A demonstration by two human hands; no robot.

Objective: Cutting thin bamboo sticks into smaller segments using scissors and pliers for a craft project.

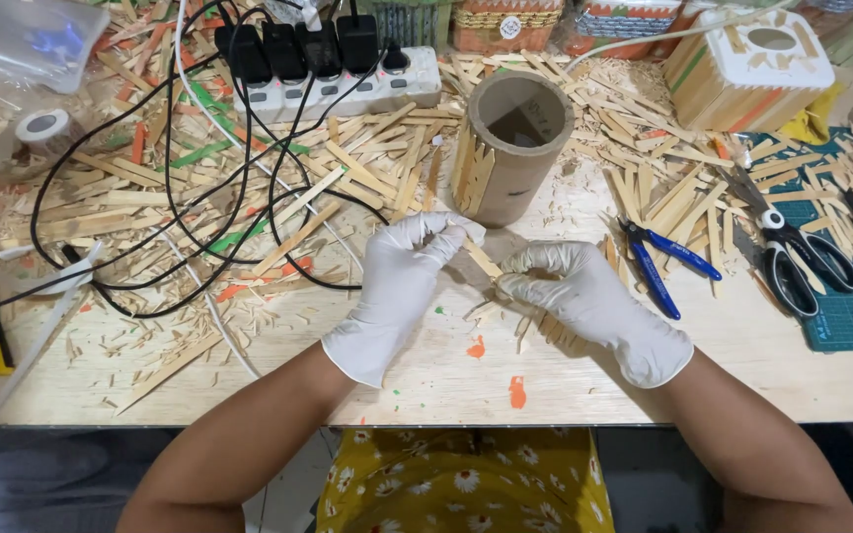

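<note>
Wooden stick (481, 259) sits pinched between left hand (399, 281) and right hand (584, 296), each grip closed on it above the bench (426, 385). Cardboard tube (513, 143) behind wears only a few sticks; most stays bare.

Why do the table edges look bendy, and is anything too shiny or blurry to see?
In the head view, the wide lens bows the table edge; light is bright and even, with soft shadows under the left hand and right hand; the clear plastic bag at top left glares and looks blurry; the cardboard tube stays sharp.
</note>
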